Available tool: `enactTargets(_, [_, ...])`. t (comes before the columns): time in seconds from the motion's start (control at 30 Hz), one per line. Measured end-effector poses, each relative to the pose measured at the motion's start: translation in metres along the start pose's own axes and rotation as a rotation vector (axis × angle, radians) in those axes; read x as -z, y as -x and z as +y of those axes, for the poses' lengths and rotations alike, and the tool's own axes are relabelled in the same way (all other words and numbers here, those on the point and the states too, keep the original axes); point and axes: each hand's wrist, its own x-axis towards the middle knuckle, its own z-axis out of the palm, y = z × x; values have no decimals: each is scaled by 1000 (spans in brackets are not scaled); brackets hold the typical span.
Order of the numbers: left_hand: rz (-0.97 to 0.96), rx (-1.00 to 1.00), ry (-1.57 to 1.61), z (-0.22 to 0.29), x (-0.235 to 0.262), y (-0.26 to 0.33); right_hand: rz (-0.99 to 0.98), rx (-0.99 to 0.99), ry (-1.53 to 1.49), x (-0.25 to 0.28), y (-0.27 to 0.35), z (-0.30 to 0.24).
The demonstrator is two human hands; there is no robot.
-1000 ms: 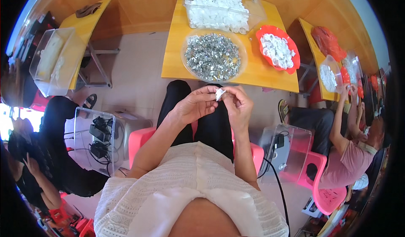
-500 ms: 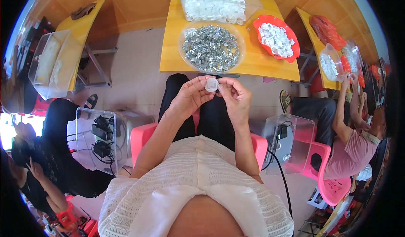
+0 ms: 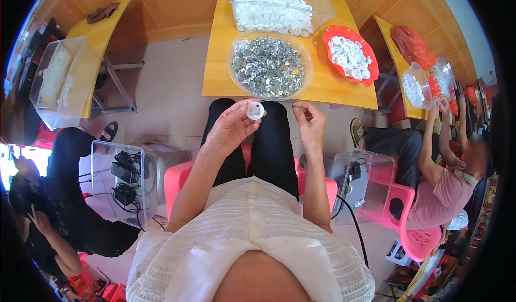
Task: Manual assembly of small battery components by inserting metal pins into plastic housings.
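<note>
My left hand holds a small round white plastic cap between thumb and fingers, over my lap just below the edge of the yellow table. My right hand hovers to the right of it, fingers loosely curled and pinched, apart from the cap; I cannot make out anything in it. On the table right ahead sits a clear round bowl full of small silvery metal clips. Behind it stands a clear bin of white caps, and to the right a red plate of white caps.
A person in a pink top works at the neighbouring yellow table on the right. Another person in black sits at the left by a clear box of cables. Pink chairs and a clear box flank my legs.
My hands were together on the cap; now they have come apart. The left keeps the cap, the right has drawn off to the right. My view has shifted so the table sits lower.
</note>
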Motion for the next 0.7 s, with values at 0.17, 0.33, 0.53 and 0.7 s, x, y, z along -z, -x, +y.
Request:
enactTargets(0.17, [1,-29,23,4,5,5,73,197,290,1,-28,-1])
enactTargets(0.33, [-6,-30,47,2,6,6,62,447,520,-15,-65,-3])
enactTargets(0.53, [-7,-29,52,-1,4,11,-136,451,756,-45,-93,5])
enactTargets(0.7, [2,-36,47,-1,8,13,-200,308,560,-43,-104,8])
